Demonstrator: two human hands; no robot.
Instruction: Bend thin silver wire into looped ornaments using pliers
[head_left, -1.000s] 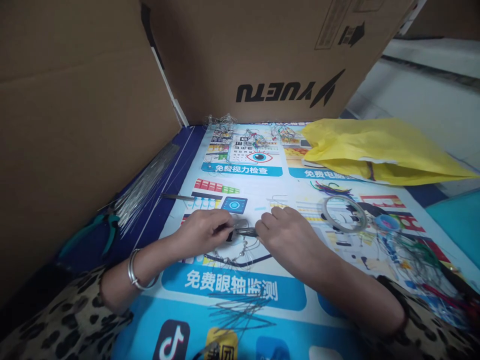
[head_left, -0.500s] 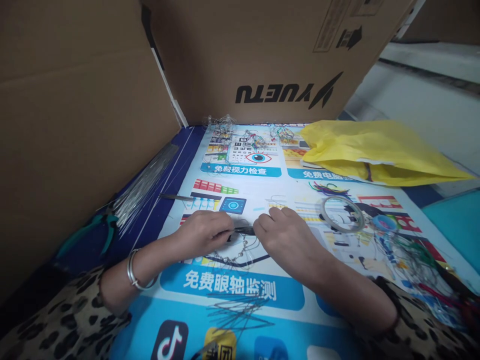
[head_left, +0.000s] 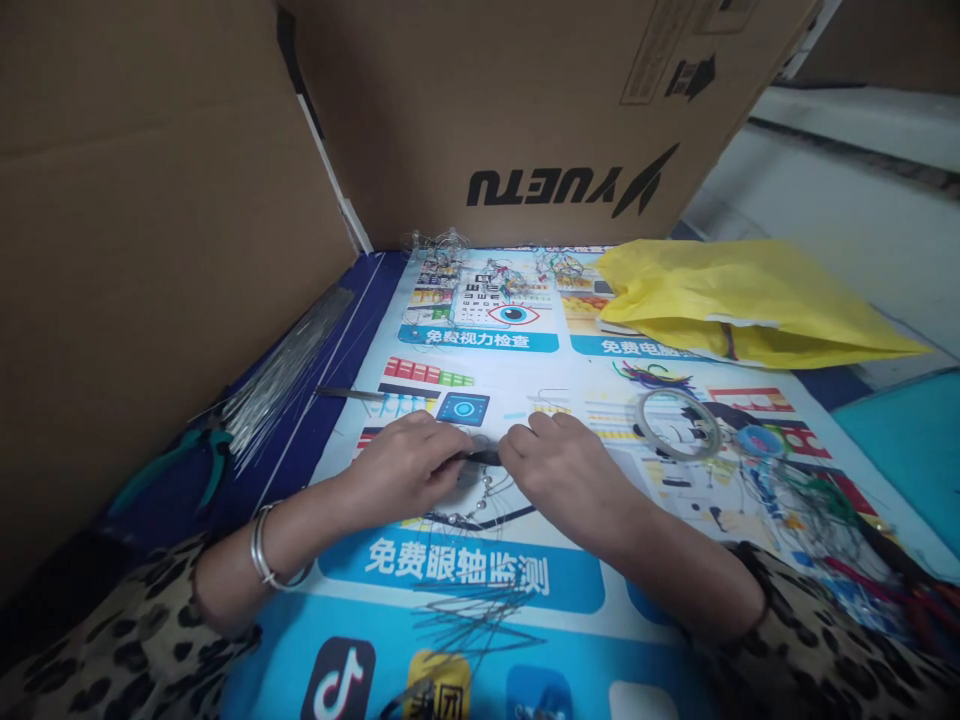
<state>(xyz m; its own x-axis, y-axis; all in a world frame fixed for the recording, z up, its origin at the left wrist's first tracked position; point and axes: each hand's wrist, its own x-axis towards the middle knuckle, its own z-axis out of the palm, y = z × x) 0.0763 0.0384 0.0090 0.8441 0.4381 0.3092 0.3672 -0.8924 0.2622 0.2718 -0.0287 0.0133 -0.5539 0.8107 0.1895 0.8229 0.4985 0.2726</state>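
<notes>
"Beads are already set along one thin curved strand [head_left: 482, 513], which lies on the printed sheet [head_left: 420, 627], just below the two hands. So this part seems to be done."

"And what is each hand doing there?"

"The left hand [head_left: 409, 460] has its fingertips pinched narrow at one end of a slim dark piece [head_left: 482, 457]. The right hand [head_left: 566, 470] has its fingers curled around the other end. What exactly this piece is, it cannot be told, because both ends are hidden in the fingers."

"Is the strand finished, then?"

"It does not look so. Several fine wire ends stick out loosely around the beads, neither tucked in nor cut. Whether the upper part is joined, the hands do not let it be seen."

"What else is waiting?"

"On the left, a bundle of straight silvery wires [head_left: 281, 380] lies apart from the hands, apparently unused, and the teal-handled pliers [head_left: 217, 465] rest near it. Some dark loose wires [head_left: 480, 615] lie crossed in front of the strand."

"And at the back?"

"There lie tangled wire pieces [head_left: 446, 250], near the cardboard wall [head_left: 525, 120]. Whether they are completed pieces or leftovers is too small to judge."
</notes>
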